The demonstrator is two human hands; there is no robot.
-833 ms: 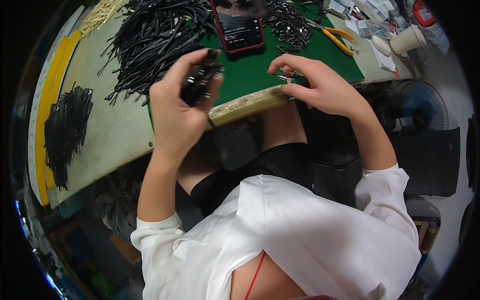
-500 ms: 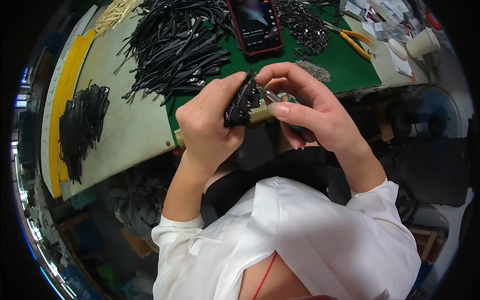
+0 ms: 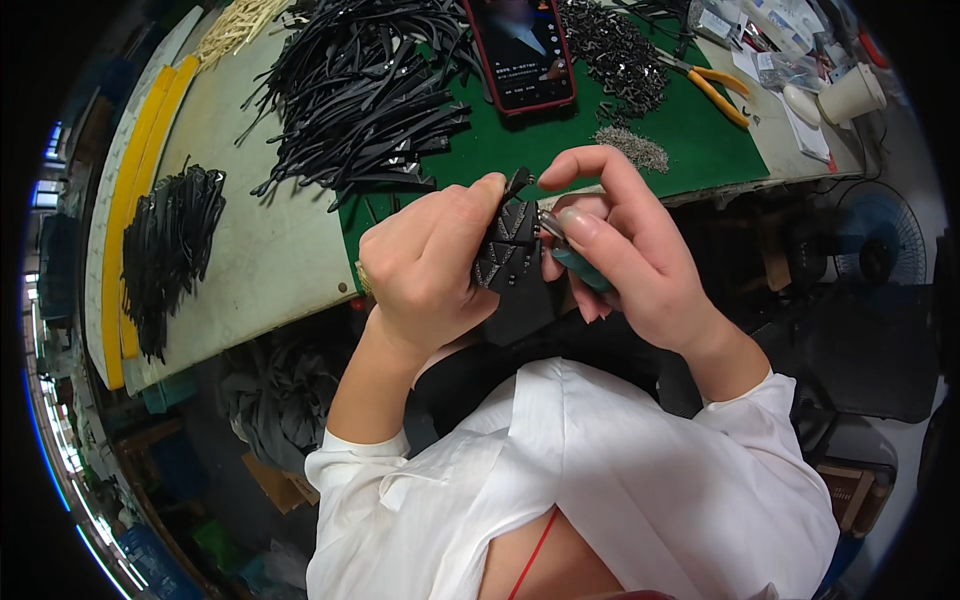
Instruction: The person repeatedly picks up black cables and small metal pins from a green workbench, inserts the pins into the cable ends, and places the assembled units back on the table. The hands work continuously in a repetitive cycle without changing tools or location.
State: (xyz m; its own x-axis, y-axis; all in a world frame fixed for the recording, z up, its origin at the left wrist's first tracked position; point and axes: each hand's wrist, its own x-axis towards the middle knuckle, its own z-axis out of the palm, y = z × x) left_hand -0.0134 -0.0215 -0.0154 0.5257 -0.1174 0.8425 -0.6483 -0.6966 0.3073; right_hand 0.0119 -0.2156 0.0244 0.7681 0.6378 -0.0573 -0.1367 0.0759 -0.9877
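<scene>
My left hand (image 3: 425, 255) is closed round a small stack of black eyeglass temples (image 3: 505, 245), whose faces carry V-shaped rows of glittering dots. Small metal bits stick out along the stack's right edge. In my right hand (image 3: 635, 250) is a screwdriver (image 3: 582, 268) with a teal handle, pinched between thumb and fingers, its index finger raised. The metal shaft points at the stack's right edge; whether the tip touches it I cannot tell. Both hands are above my lap, just in front of the table edge.
A big heap of black temples (image 3: 370, 110) covers the green mat (image 3: 715, 150), beside a phone (image 3: 522, 60), small dark parts (image 3: 625, 65), tiny screws (image 3: 632, 148) and orange-handled pliers (image 3: 718, 90). More temples (image 3: 172, 255) lie left, by yellow strips (image 3: 140, 190). A white cup (image 3: 852, 93) stands right.
Both hands have come slightly down toward me. The stack of temples has turned, so its dotted faces show more. More of the screwdriver's teal handle is visible.
</scene>
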